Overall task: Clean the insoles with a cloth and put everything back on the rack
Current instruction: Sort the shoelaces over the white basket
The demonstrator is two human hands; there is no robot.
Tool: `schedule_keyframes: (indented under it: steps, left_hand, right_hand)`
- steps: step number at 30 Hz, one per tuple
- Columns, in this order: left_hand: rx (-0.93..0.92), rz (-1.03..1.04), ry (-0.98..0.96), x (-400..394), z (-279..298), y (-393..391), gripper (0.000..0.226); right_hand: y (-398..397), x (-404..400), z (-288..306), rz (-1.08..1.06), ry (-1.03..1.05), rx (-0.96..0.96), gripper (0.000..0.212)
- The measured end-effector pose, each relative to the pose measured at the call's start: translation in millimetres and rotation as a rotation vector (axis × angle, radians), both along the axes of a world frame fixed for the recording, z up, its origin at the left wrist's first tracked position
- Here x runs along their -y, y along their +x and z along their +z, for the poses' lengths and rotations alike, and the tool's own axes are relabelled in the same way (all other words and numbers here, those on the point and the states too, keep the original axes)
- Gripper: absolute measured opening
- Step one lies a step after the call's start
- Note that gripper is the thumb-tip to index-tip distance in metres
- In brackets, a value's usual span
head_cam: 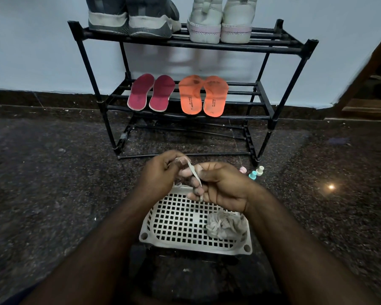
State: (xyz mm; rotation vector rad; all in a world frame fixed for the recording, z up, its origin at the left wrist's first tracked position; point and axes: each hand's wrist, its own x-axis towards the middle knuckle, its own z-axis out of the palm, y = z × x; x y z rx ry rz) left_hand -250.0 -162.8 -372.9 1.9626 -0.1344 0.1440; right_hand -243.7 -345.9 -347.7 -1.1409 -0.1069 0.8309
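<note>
Both hands, left hand (161,172) and right hand (220,186), pinch a pale strip (193,172) (possibly a lace) above white basket (163,238); cloth (226,225) inside. Insoles (176,94) on rack (271,119).

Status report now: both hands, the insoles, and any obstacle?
Left hand and right hand pinch a pale strip over the white basket. Red insoles, orange insoles on rack's middle shelf. Cloth lies in basket. No obstacle seen.
</note>
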Motion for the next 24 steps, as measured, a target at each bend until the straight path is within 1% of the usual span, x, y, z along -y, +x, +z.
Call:
schedule_keyframes:
  steps: [2,4,7,8,9,10,11,12,13,14,15,16,17,18,19,22,23,24]
  left_hand:
    - [-0.044,-0.035,0.005,2,-2,-1,0.022]
    - [-0.11,-0.094,0.03,6,-5,-4,0.024]
    - [-0.221,-0.209,0.166,16,-9,-10,0.028]
    - [-0.242,-0.253,0.213,19,-11,-11,0.028]
    - [-0.252,-0.295,0.242,21,-12,-12,0.026]
    - [-0.258,-0.325,0.26,22,-13,-13,0.024]
    - [-0.26,-0.341,0.267,23,-13,-13,0.023]
    - [-0.254,-0.343,0.278,23,-11,-13,0.022]
    - [-0.236,-0.332,0.288,22,-8,-14,0.02]
    - [-0.206,-0.309,0.294,21,-5,-13,0.019]
    - [-0.167,-0.28,0.292,20,-2,-13,0.017]
    - [-0.132,-0.247,0.287,18,2,-13,0.016]
    - [-0.106,-0.218,0.276,15,4,-12,0.013]
    - [-0.083,-0.193,0.264,13,6,-12,0.012]
    - [-0.057,-0.167,0.259,10,7,-11,0.011]
    - [0.008,-0.063,0.23,4,6,-9,0.011]
    - [0.005,-0.04,0.198,2,5,-8,0.012]
    - [-0.013,-0.035,0.158,1,5,-6,0.012]
  right_hand:
    - [-2,-2,5,-0.008,0.114,-0.014,0.026]
    - [-3,-3,8,-0.06,0.232,-0.021,0.023]
    - [-1,-5,11,-0.285,0.374,0.0,0.021]
    - [1,-6,12,-0.382,0.375,0.047,0.021]
    - [3,-8,12,-0.47,0.331,0.125,0.021]
    - [5,-9,10,-0.548,0.239,0.236,0.021]
    - [6,-8,7,-0.609,0.093,0.372,0.021]
    - [7,-7,2,-0.65,-0.107,0.527,0.02]
    - [8,-4,-6,-0.661,-0.349,0.685,0.019]
    - [9,-1,-14,-0.62,-0.591,0.826,0.018]
    - [10,2,-22,-0.528,-0.805,0.92,0.017]
    - [11,3,-27,-0.403,-0.963,0.949,0.016]
    - [11,3,-30,-0.284,-1.06,0.929,0.015]
    - [11,3,-30,-0.197,-1.073,0.873,0.016]
    - [10,2,-30,-0.145,-1.001,0.774,0.019]
    - [6,1,-22,-0.057,-0.55,0.314,0.027]
    - [5,3,-18,-0.017,-0.408,0.204,0.029]
    - [4,6,-14,0.012,-0.282,0.135,0.029]
